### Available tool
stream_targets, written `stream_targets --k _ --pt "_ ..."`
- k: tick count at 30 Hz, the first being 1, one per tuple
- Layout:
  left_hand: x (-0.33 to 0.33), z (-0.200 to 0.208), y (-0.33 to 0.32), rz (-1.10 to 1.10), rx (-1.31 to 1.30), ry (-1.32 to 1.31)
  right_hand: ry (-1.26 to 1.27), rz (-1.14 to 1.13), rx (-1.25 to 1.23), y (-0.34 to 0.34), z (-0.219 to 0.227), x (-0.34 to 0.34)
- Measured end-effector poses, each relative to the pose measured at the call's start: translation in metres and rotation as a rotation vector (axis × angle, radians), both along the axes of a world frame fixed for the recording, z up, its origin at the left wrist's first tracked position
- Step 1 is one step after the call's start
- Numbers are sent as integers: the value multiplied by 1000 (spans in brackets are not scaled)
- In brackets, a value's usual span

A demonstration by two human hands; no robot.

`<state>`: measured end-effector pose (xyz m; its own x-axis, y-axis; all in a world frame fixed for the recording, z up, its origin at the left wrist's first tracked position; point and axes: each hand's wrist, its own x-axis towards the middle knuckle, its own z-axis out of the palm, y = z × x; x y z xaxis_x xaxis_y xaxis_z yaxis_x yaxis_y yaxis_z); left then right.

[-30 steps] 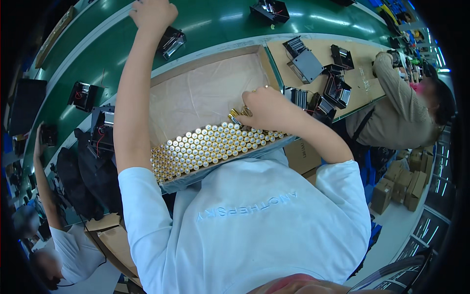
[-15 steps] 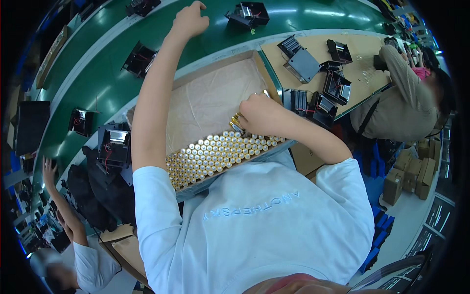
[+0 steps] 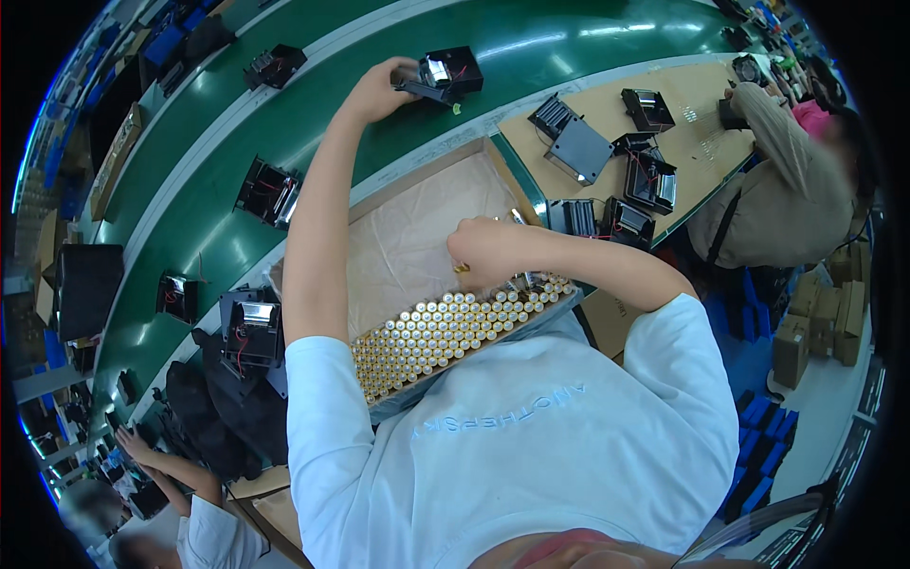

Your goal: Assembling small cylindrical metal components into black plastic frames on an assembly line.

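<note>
My left hand (image 3: 382,91) reaches over the green conveyor, its fingers closed on the left edge of an open black plastic box (image 3: 462,68) with a shiny metallic part inside. My right hand (image 3: 485,250) is closed over the cardboard tray (image 3: 408,216), and gold-coloured batteries (image 3: 462,269) peek out beneath its fingers; how many it holds is hidden. Rows of upright batteries (image 3: 427,334) fill the tray's near side, their silvery ends up. A few loose batteries (image 3: 519,283) lie tilted beside my right wrist.
More open black boxes (image 3: 267,192) sit along the green conveyor (image 3: 559,47). Several others (image 3: 650,180) are on the tan table (image 3: 706,104) to the right, where a co-worker (image 3: 773,204) sits. Another person's arms (image 3: 175,467) show at lower left. Cartons (image 3: 817,318) are stacked far right.
My left hand has come down from above the conveyor onto the black box, which has shifted left in view. My right hand remains over the tray with batteries, now lower among them.
</note>
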<state>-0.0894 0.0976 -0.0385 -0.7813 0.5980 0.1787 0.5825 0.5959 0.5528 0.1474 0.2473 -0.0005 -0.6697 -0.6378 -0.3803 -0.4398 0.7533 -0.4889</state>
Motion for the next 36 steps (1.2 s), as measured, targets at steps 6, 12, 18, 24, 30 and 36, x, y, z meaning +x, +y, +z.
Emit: stream_targets --k 6,12,18,24,30,36 --pt "-2 -16 -2 184 350 -551 310 -450 -327 22 32 -79" --pt "17 -6 11 212 943 -764 561 -799 -411 26 30 -172" --pt "39 7 9 157 1254 -894 705 -715 -354 22 26 -187" --pt "32 -8 11 186 1355 -869 666 -573 -171 11 35 -193" --pt "36 5 11 345 1381 -757 490 -549 -193 -5 48 -186" --pt "38 1 6 495 1252 -614 787 -480 -532 -4 13 -152"
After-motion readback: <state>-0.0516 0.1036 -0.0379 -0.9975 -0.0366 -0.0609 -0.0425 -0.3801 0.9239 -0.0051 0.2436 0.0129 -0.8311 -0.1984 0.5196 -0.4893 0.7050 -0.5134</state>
